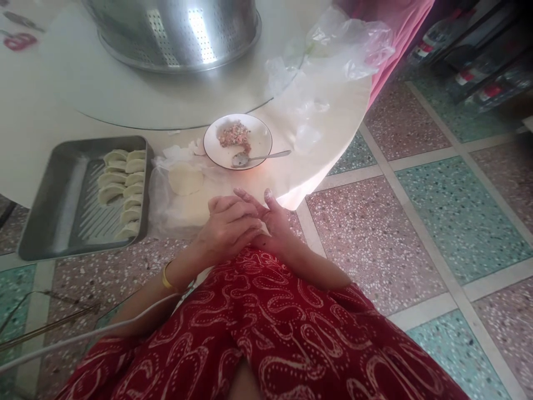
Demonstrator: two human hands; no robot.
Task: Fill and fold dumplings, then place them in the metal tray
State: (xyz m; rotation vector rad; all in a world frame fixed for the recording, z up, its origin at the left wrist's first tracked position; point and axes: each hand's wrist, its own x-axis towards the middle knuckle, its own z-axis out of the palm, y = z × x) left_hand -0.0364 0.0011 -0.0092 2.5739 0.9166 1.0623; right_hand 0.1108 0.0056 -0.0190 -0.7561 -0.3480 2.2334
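Hands: left hand point(227, 225), right hand point(277, 222) clasped together, contents unclear | tray point(45, 211): ten dumplings point(122, 191)

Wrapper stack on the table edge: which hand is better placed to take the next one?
Left, probably. The left hand lies right below the round wrappers, on their side. The right hand sits farther right, nearer the filling plate and spoon. Both hands are pressed together now.

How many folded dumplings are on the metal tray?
About 11 dumplings, in two columns along the right side of the metal tray: roughly four on the left, seven on the right. Overlaps make the count uncertain.
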